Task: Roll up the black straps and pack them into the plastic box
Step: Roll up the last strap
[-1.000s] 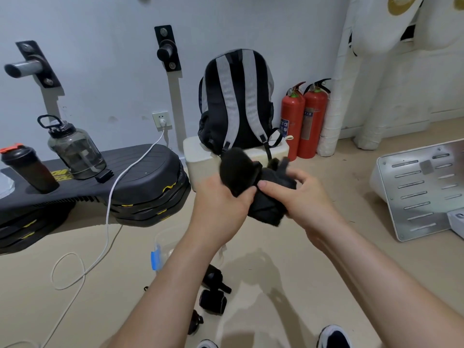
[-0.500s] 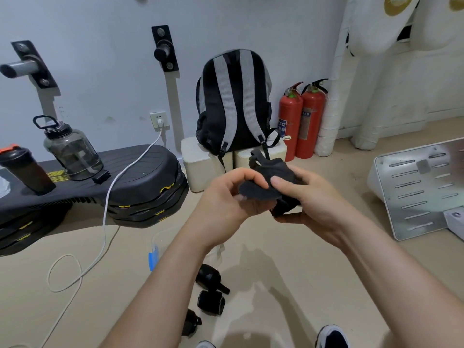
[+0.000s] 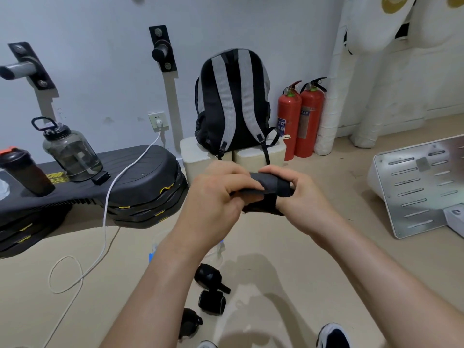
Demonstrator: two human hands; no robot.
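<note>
I hold a black strap [image 3: 270, 189] at chest height, wound into a tight roll. My left hand [image 3: 216, 199] grips its left end and my right hand [image 3: 298, 194] pinches its right end and underside. On the floor below lie three rolled black straps [image 3: 211, 301], in a line near my left forearm. The clear plastic box [image 3: 218, 249] with a blue latch sits on the floor under my left arm, mostly hidden by it.
A black and grey backpack [image 3: 232, 101] stands on white blocks against the wall. Two red fire extinguishers [image 3: 300, 119] are to its right. Stacked black platforms [image 3: 140, 187] carry two bottles at left. A white cable [image 3: 105, 222] trails across the floor. A metal plate [image 3: 421, 187] lies at right.
The loose, bunched strap has been wound into a tight horizontal roll, and both hands have closed in on its ends. The hands sit slightly lower than before.
</note>
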